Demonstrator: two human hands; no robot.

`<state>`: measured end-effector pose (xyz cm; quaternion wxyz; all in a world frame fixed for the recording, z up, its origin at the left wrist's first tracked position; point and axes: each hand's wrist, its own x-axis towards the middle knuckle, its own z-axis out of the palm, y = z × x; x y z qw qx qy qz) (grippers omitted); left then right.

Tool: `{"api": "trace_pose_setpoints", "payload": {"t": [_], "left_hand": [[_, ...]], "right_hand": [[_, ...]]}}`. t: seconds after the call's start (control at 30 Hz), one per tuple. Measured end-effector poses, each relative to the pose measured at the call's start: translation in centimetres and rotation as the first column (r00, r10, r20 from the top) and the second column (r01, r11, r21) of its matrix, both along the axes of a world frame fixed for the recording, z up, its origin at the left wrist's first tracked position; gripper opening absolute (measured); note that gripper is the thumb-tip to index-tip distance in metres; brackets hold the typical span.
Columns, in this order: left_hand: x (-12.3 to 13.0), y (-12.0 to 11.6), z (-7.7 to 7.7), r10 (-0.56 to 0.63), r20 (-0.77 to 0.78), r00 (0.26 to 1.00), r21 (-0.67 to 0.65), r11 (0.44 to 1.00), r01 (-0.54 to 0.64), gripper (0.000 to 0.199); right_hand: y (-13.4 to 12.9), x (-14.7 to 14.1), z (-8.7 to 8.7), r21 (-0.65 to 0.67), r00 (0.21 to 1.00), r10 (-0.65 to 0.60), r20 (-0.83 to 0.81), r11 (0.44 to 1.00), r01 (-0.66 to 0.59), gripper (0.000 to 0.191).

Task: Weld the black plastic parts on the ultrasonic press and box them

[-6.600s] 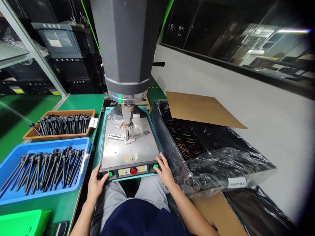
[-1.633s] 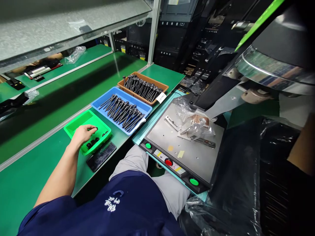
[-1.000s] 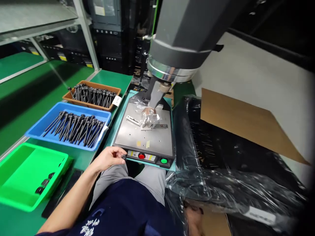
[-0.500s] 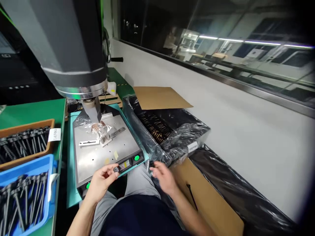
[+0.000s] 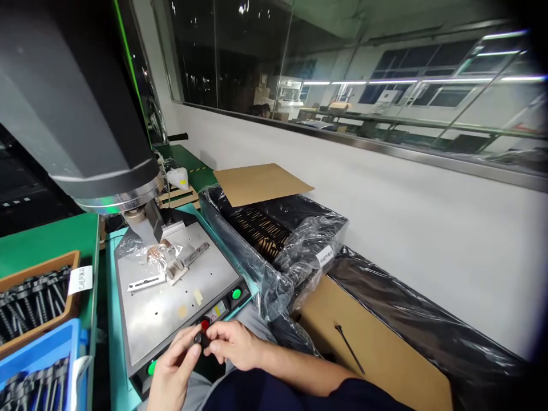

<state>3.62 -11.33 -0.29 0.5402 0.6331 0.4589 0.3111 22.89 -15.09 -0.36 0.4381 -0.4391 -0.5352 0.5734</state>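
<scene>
A small black rounded part (image 5: 199, 338) is pinched between the thumb and fingers of my left hand (image 5: 175, 359), just in front of the machine's base. My right hand (image 5: 233, 343) meets it from the right, its fingers closed on a small black part at the same spot. Whether this is one piece or two joined, I cannot tell. Behind my hands is a steel work plate (image 5: 171, 302) with a metal fixture (image 5: 175, 268) wrapped partly in clear film. The machine's grey tool head (image 5: 143, 225) hangs over it.
Left are an orange-brown bin (image 5: 72, 308) and a blue bin (image 5: 79, 337) of black screw-like parts. Right is a plastic-lined box (image 5: 265, 285) of dark parts under cardboard (image 5: 265, 182). One long black rod (image 5: 349, 348) lies on brown cardboard (image 5: 398, 354). Green buttons (image 5: 236, 293) edge the base.
My right hand has moved left from beside the plastic-lined box to meet my left hand. Both now grip at the small black part. The camera view has shifted too.
</scene>
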Motion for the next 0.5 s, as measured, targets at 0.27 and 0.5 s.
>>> {"api": "trace_pose_setpoints", "payload": {"t": [0.27,0.5], "left_hand": [[-0.3,0.8,0.0,-0.12,-0.078,0.99,0.09,0.988,0.127,0.034],[-0.2,0.3,4.3,-0.235,-0.22,0.947,0.219,0.934,0.283,0.033]], "right_hand": [[-0.6,0.6,0.3,0.051,0.985,-0.099,0.142,0.994,0.092,0.021],[-0.8,1.4,1.0,0.283,0.938,-0.122,0.324,0.959,0.027,0.021]]}}
